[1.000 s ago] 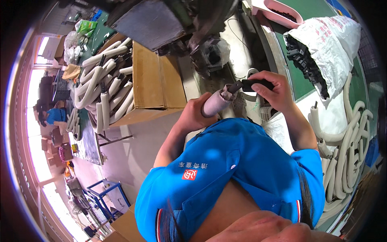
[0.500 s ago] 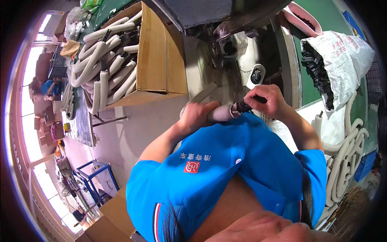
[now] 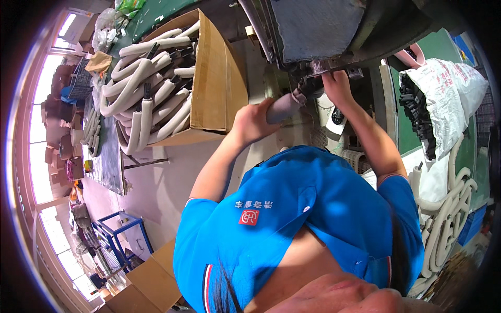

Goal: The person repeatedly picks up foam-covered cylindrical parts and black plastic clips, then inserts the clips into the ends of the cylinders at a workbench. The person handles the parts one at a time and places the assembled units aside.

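Observation:
My left hand (image 3: 251, 124) is wrapped round a grey foam-covered tube (image 3: 286, 108), held up in front of my chest. The tube tilts up to the right, and a black plastic fitting (image 3: 311, 86) sits at its far end, right under the edge of a dark metal machine (image 3: 318, 31). Up against the machine's lower edge is my right hand (image 3: 336, 87), closed beside the fitting. Its fingertips are partly hidden, so what it grips does not show clearly.
A cardboard box (image 3: 216, 78) full of grey foam-covered tubes stands at the left. To the right, a white sack (image 3: 454, 88) spills black plastic parts on a green table, near a pink bin (image 3: 409, 56). More bent grey tubes (image 3: 443, 229) lie at the right edge.
Both hands have moved forward and up, away from my chest, carrying the tube to the machine. The fitting end now sits at the machine's underside. The view has shifted slightly.

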Tool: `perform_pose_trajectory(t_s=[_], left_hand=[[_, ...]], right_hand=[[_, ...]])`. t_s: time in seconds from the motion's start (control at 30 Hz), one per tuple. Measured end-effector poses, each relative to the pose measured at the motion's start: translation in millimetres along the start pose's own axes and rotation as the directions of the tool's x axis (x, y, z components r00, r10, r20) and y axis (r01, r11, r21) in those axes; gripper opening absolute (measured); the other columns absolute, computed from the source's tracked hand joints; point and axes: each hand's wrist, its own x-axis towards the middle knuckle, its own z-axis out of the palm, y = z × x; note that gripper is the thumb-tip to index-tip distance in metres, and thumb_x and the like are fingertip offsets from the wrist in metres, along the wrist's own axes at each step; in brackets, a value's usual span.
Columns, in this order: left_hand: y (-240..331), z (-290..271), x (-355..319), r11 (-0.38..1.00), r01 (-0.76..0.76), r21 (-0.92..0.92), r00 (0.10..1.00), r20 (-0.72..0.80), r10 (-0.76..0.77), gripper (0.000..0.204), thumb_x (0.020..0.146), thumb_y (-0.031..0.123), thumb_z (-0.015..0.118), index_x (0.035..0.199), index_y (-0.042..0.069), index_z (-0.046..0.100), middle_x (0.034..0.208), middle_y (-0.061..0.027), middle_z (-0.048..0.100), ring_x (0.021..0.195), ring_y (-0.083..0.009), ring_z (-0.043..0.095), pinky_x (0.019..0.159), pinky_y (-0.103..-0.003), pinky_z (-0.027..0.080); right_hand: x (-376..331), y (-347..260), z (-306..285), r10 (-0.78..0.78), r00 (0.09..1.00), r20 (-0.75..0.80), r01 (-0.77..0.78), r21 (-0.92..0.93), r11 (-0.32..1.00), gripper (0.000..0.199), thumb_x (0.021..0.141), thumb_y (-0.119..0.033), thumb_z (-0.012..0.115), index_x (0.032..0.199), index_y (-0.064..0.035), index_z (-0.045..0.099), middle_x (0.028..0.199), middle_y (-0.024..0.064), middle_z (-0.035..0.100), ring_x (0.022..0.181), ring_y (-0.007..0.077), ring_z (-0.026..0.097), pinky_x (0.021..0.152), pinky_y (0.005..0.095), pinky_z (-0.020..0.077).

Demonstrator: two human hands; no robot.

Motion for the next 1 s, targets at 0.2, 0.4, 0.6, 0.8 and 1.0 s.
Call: perform_pose_trajectory(t_s=[0.2, 0.4, 0.6, 0.8, 1.0], left_hand=[[-16.0, -21.5, 30.2, 0.998, 0.062, -0.026, 0.993, 0.104, -0.059, 0.055, 0.061, 0.021, 0.067, 0.114, 0.008, 0.058, 0.088, -0.0204, 0.065, 0.082, -0.0348, 0.063, 0.073, -0.040, 0.050], [-33.7, -9.4, 34.0, 0.998, 0.049, -0.031, 0.982, 0.184, -0.043, 0.049, 0.059, 0.027, 0.068, 0.104, 0.010, 0.062, 0.091, -0.0179, 0.065, 0.087, -0.0349, 0.061, 0.077, -0.042, 0.049], [-43.6, -10.6, 56.0, 0.999, 0.001, 0.042, 0.962, 0.271, -0.012, 0.054, 0.059, 0.025, 0.067, 0.111, 0.011, 0.061, 0.094, -0.0185, 0.065, 0.088, -0.0332, 0.062, 0.078, -0.041, 0.048], [-48.0, -7.1, 57.4, 0.998, -0.060, -0.004, 0.966, 0.251, 0.059, 0.049, 0.059, 0.030, 0.066, 0.105, 0.013, 0.062, 0.094, -0.0154, 0.065, 0.090, -0.0323, 0.061, 0.078, -0.042, 0.049], [-44.0, -13.8, 55.4, 0.998, -0.066, -0.009, 0.968, 0.241, 0.066, 0.050, 0.059, 0.025, 0.066, 0.107, 0.011, 0.062, 0.093, -0.0175, 0.065, 0.089, -0.0333, 0.062, 0.078, -0.041, 0.049]], right_hand=[[31.3, -28.0, -10.0, 0.127, 0.939, 0.321, -0.092, -0.122, 0.988, 0.046, 0.093, -0.034, 0.041, 0.126, -0.0007, 0.042, 0.129, 0.0235, 0.040, 0.121, 0.0362, 0.039, 0.100, 0.0428, 0.0311], [17.6, -20.5, 6.3, 0.276, 0.933, 0.229, -0.295, 0.054, 0.954, 0.052, 0.094, -0.037, 0.038, 0.131, -0.0009, 0.038, 0.135, 0.0226, 0.036, 0.126, 0.0349, 0.033, 0.102, 0.0413, 0.0288], [19.4, 69.4, 27.3, 0.603, 0.701, 0.381, -0.709, 0.468, 0.528, 0.040, 0.088, -0.046, 0.046, 0.094, -0.0096, 0.063, 0.066, -0.0007, 0.057, 0.054, 0.0136, 0.048, 0.049, 0.0277, 0.0375], [-1.9, 150.2, 116.0, 0.510, 0.823, 0.248, -0.565, 0.442, 0.697, 0.038, 0.087, -0.043, 0.049, 0.094, -0.0080, 0.064, 0.071, 0.0017, 0.060, 0.060, 0.0147, 0.051, 0.053, 0.0285, 0.0397], [-12.2, 176.0, 134.1, 0.532, 0.799, 0.281, -0.596, 0.495, 0.633, 0.037, 0.085, -0.040, 0.052, 0.094, -0.0063, 0.065, 0.077, 0.0041, 0.062, 0.066, 0.0158, 0.055, 0.057, 0.0293, 0.0420]])
